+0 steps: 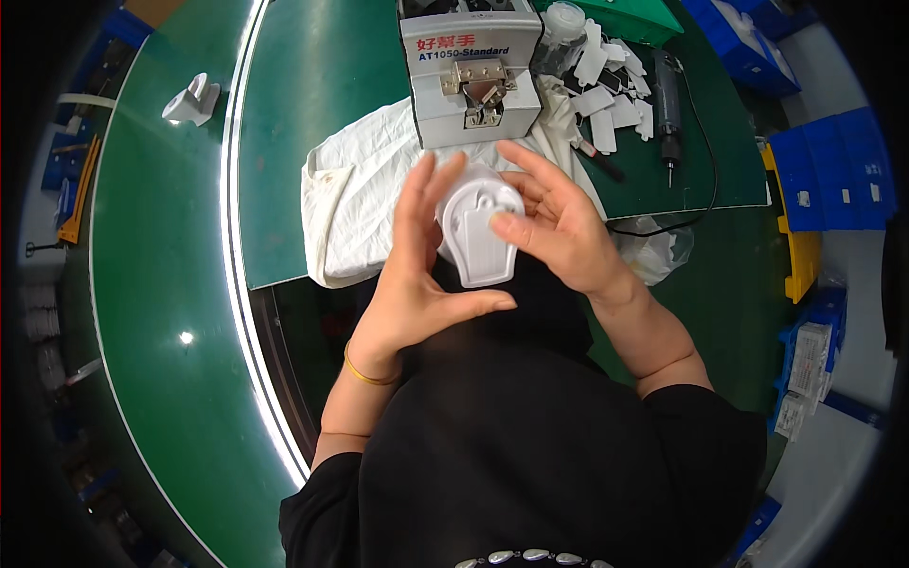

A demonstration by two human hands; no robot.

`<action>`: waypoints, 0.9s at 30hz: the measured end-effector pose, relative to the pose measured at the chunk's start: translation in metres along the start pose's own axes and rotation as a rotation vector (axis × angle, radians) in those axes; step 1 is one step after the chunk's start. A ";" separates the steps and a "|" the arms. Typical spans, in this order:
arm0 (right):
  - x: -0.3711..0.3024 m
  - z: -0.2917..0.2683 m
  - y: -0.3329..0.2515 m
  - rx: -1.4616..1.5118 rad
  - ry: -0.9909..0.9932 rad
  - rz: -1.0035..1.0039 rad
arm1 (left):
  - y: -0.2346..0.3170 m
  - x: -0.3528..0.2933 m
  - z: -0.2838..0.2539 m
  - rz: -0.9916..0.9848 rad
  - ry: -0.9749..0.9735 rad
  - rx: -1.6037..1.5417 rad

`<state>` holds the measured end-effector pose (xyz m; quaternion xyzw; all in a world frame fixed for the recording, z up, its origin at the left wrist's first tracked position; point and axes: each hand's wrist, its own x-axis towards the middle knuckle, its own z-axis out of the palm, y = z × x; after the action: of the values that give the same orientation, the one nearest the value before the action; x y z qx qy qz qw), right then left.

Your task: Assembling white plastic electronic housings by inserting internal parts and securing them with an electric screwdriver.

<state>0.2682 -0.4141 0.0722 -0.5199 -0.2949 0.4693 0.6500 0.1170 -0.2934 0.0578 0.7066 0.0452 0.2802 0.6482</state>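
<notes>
In front of my torso is a white moulded plastic housing [481, 248], rounded at the top and narrowing to a flat lower edge. My right hand [559, 232] grips it from the right, its thumb pressed on the recessed face and some fingers behind. Around the left side curves my left hand [417, 251], fingers stretched upward and thumb pointing right below the lower edge. That thumb looks apart from the housing; whether the left fingers touch it is hard to see. Under and beyond the hands a white cloth [365, 180] covers part of the green table.
A grey tabletop machine [478, 85] stands straight ahead. Right of it lie white plastic pieces [606, 85], a clear jar [562, 33] and a corded electric screwdriver [668, 118]. Another white part [194, 101] rests on the green surface at left. Blue bins [838, 170] line the right.
</notes>
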 end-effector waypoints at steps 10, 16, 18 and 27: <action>-0.003 0.008 0.011 -0.270 -0.003 -0.245 | 0.010 0.003 0.002 -0.173 0.138 -0.190; 0.000 0.000 0.005 -0.102 0.037 -0.152 | 0.001 0.008 0.005 0.081 0.010 0.178; 0.004 -0.008 -0.004 -0.139 0.048 -0.091 | -0.007 0.009 0.005 0.112 -0.077 0.291; 0.062 -0.258 -0.035 -1.402 1.126 0.187 | -0.019 -0.001 0.003 -0.102 0.041 0.228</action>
<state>0.5276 -0.4607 0.0255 -0.9713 -0.1080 -0.0907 0.1915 0.1226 -0.2934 0.0396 0.7667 0.1260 0.2541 0.5760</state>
